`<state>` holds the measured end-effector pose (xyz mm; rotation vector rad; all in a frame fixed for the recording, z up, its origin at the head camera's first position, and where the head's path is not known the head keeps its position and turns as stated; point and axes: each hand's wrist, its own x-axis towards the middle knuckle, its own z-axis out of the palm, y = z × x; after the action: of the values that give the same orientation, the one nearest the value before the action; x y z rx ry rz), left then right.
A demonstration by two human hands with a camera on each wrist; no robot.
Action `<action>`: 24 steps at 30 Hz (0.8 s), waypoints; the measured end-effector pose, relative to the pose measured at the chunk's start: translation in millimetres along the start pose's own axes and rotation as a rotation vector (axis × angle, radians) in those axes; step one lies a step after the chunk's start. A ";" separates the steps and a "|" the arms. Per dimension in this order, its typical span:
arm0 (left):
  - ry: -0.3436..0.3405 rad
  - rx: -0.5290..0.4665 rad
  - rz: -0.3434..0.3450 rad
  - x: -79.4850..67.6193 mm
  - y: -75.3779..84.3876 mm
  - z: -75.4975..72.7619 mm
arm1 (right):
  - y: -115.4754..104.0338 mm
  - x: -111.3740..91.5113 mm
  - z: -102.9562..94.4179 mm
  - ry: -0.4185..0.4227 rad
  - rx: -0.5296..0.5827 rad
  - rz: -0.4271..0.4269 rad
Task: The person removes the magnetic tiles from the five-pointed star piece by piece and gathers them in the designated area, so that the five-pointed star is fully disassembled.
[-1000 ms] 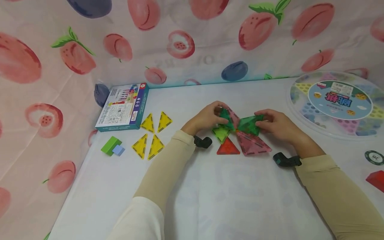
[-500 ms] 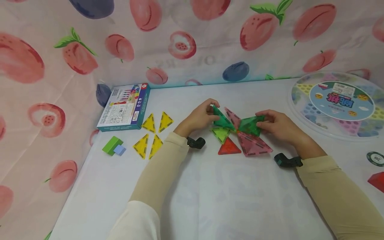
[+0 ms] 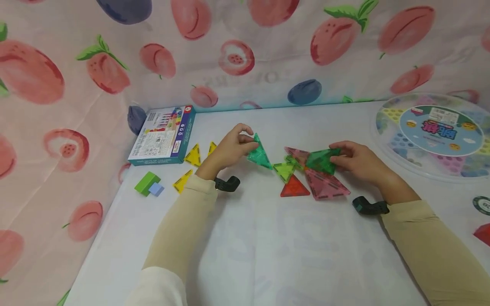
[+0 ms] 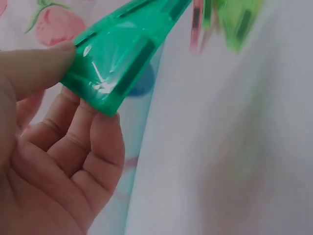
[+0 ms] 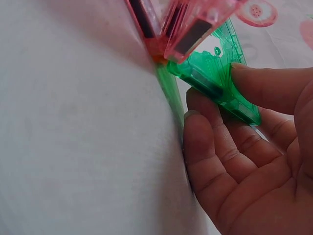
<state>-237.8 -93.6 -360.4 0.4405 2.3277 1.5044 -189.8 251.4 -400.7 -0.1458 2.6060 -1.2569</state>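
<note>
My left hand [image 3: 231, 148] pinches a green triangular magnetic tile [image 3: 260, 154] between thumb and fingers, its narrow tip pointing toward the cluster on the table. In the left wrist view the green tile [image 4: 117, 54] is see-through with dark magnet strips along its edges. My right hand [image 3: 357, 163] grips another green tile [image 3: 319, 160], which stands among the cluster; the right wrist view shows the thumb on this green tile [image 5: 210, 73]. Pink tiles [image 3: 325, 185], a lime green tile [image 3: 284, 171] and a red triangle [image 3: 294, 187] make up the rest of the cluster.
Yellow triangles [image 3: 193, 155] lie on the left, partly hidden by my left arm. Beyond them are a flat box [image 3: 162, 136] and green and blue blocks [image 3: 147, 182]. A round game case [image 3: 440, 131], a poker chip [image 3: 482, 205] and a red piece [image 3: 483, 233] are on the right.
My left hand has pulled its green tile away from the cluster, moving left. A pink tile at the back has tipped lower. My right hand keeps its hold with little movement.
</note>
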 end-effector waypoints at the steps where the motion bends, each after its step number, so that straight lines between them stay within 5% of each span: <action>1: 0.011 0.044 -0.002 -3.9 -3.3 -5.3 | 0.2 0.2 0.4 0.000 -0.003 0.001; 6: 0.038 0.226 -0.074 -27.1 -15.4 -27.0 | 0.4 0.7 1.3 -0.003 0.003 0.000; 11: 0.027 0.293 -0.166 -39.9 -27.3 -37.4 | 1.1 -0.1 0.2 -0.008 0.020 0.003; 24: -0.039 0.516 -0.193 -54.5 -38.4 -29.0 | 2.1 1.4 1.0 -0.010 0.008 -0.014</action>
<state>-204.5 -155.8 -378.4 0.3476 2.6265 0.7915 -190.8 251.7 -403.2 -0.1682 2.5960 -1.2673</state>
